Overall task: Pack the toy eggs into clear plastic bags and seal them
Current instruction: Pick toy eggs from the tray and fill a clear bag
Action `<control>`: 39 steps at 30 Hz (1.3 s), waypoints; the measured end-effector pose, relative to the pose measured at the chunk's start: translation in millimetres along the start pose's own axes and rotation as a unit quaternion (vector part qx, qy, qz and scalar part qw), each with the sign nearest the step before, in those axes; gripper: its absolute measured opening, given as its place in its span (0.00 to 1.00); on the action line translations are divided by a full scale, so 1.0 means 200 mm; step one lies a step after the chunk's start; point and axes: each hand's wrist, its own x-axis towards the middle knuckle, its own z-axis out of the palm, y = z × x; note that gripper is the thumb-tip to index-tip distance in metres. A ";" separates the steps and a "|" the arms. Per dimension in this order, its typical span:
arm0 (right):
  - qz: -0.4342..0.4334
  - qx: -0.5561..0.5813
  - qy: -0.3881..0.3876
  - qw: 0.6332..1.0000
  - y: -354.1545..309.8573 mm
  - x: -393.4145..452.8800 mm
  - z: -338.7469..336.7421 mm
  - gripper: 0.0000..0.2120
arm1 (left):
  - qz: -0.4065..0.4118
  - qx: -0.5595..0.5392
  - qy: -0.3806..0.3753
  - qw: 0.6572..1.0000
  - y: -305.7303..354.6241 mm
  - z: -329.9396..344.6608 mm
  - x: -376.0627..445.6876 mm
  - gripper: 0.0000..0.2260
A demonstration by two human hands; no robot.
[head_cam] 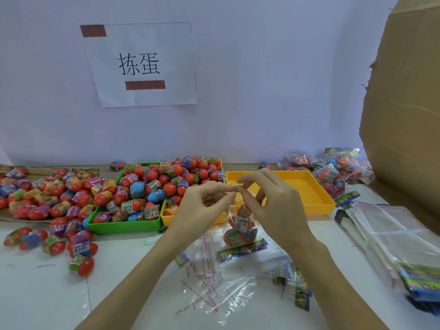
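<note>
A clear plastic bag (240, 228) with a few toy eggs inside hangs upside down over the white table, its colourful header card at the bottom. My left hand (202, 210) and my right hand (273, 206) meet above it, thumbs and forefingers pinching the bag's open top edge. More red-bottomed toy eggs fill a green tray (123, 226) and the far part of a yellow tray (166, 220) just behind my left hand.
Loose toy eggs (47, 198) are spread at the left. A second yellow tray (316, 198) is behind my right hand. Packed bags (333, 170) lie at the back right, a stack of flat bags (392, 234) at the right, peeled strips (207, 277) in front, cardboard box (404, 91) right.
</note>
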 end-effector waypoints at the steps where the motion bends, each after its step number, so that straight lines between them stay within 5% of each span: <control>1: -0.005 -0.004 0.003 1.000 0.00 0.00 0.00 0.08 | -0.001 0.000 0.002 1.000 0.00 0.00 0.00 0.08; 9: -0.032 -0.017 0.011 0.999 0.00 -0.01 0.01 0.03 | 0.035 0.035 0.020 0.999 0.00 0.02 0.00 0.07; 20: 0.085 0.043 0.075 0.993 -0.07 -0.01 0.06 0.03 | 0.036 0.067 0.080 0.994 0.02 0.02 0.00 0.07; 28: 0.286 0.138 0.185 0.930 0.09 0.02 -0.03 0.06 | -0.048 -0.023 0.199 0.978 -0.05 -0.09 0.05 0.09; 35: 0.336 0.189 0.186 0.904 0.11 0.01 0.00 0.03 | -0.026 -0.030 0.265 0.963 -0.07 -0.09 0.06 0.08; 39: 0.398 0.235 0.223 0.858 0.15 0.01 -0.01 0.02 | -0.037 -0.033 0.282 0.958 -0.10 -0.11 0.07 0.08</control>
